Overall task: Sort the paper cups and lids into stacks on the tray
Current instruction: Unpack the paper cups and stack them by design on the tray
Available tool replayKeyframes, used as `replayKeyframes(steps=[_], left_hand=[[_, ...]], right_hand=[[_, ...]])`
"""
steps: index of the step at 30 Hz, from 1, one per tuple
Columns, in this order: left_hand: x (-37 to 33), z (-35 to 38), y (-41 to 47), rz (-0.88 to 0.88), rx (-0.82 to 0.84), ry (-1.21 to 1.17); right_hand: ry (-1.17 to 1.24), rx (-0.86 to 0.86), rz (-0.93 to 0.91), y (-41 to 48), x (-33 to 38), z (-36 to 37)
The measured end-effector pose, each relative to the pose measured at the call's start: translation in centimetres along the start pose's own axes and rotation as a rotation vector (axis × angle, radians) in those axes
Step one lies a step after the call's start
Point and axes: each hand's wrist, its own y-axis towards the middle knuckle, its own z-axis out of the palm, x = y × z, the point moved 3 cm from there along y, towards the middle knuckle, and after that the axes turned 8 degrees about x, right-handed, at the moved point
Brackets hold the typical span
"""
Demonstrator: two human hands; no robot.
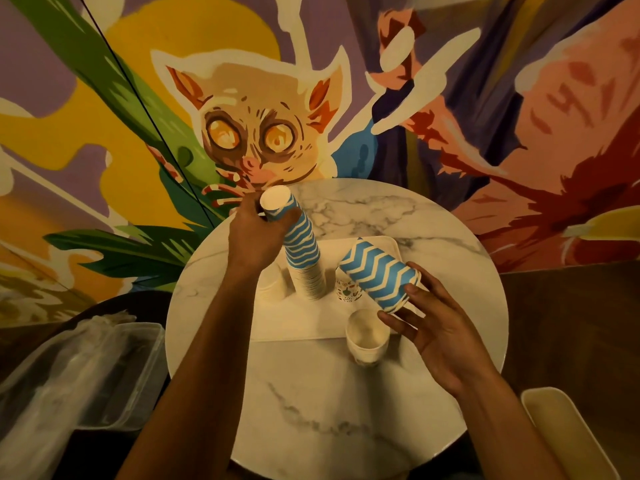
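A tall stack of blue-and-white zigzag paper cups (302,251) rises from the white tray (294,323) on the round marble table. My left hand (258,233) grips the top of that stack near its open rim. My right hand (433,327) holds a single blue zigzag cup (379,273) on its side above the tray's right part, fingers curled round its rim end. A plain white cup (367,336) stands upright at the tray's front edge. A small patterned cup (346,289) sits behind the held cup. A low pile of white lids (272,284) lies left of the stack.
The marble table (329,410) has bare surface in front of the tray. A clear plastic box (86,368) with plastic wrapping sits at lower left. Another white tray (568,431) shows at lower right. A painted mural wall stands behind the table.
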Motion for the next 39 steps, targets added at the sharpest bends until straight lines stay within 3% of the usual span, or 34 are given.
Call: replayKeyframes(steps=[10, 15, 23, 28, 33, 39], left_hand=[[2.2, 2.0, -1.3, -0.095, 0.092, 0.042], [2.4, 2.0, -6.9, -0.103, 0.042, -0.182], [2.5, 4.8, -13.7, -0.228, 0.246, -0.573], [1.8, 6.1, -14.9, -0.186, 0.370, -0.613], [1.3, 5.6, -13.8, -0.171, 0.301, -0.597], [-0.4, 2.3, -9.3, -0.073, 0.047, -0.634]], right_hand=[[0.037, 0.045, 0.021, 0.0, 0.1, -0.7], [0.056, 0.040, 0.043, 0.3, -0.6, -0.5], [-0.010, 0.054, 0.061, 0.1, -1.3, 0.0], [-0.039, 0.106, 0.098, -0.1, -1.9, 0.5], [-0.018, 0.127, 0.120, 0.1, -1.5, 0.7], [0.073, 0.088, 0.134, 1.2, -1.4, 0.4]])
